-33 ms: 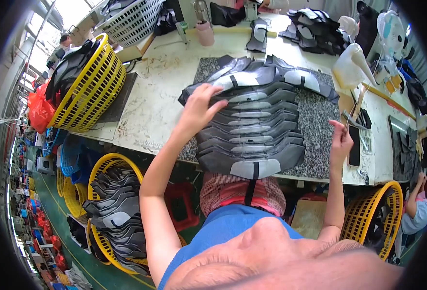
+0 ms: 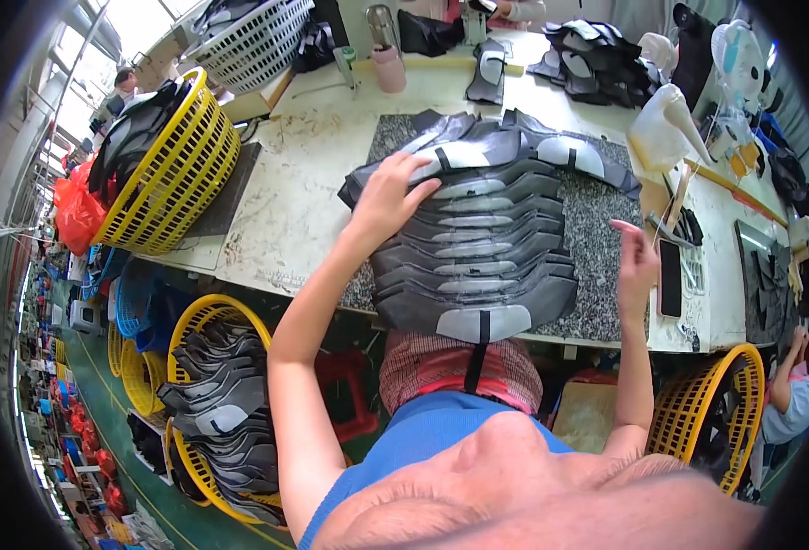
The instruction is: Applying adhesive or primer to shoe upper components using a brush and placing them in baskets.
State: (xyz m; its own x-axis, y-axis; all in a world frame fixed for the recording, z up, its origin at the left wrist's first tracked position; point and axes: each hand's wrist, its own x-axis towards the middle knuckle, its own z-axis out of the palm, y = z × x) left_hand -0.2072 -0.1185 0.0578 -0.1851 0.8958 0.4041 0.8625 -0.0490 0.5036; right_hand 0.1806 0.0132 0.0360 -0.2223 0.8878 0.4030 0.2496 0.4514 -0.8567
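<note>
A row of overlapping dark grey curved pieces (image 2: pixel 478 240), each with a light grey middle patch, lies on a speckled stone slab (image 2: pixel 592 275) in front of me. The nearest piece (image 2: pixel 505 321) shows a black strip down its middle. More grey-and-black pieces (image 2: pixel 478 151) lie across the far end of the row. My left hand (image 2: pixel 391 197) rests at the far left of the row, on the edge of these pieces, thumb and fingers apart. Right of the row, my right hand (image 2: pixel 638 259) hovers over the slab, index finger stretched out and the other fingers curled, with nothing visible in it.
A phone (image 2: pixel 669 278) and hand tools (image 2: pixel 677 220) lie on the right of the table. Yellow baskets (image 2: pixel 171 170) of similar pieces stand at the left, and another basket (image 2: pixel 743 394) at the lower right. A pink-based bottle (image 2: pixel 388 69) stands at the back.
My right hand has shifted slightly left, toward the row, and its index finger is further out. My left hand has moved a little to the right along the far pieces.
</note>
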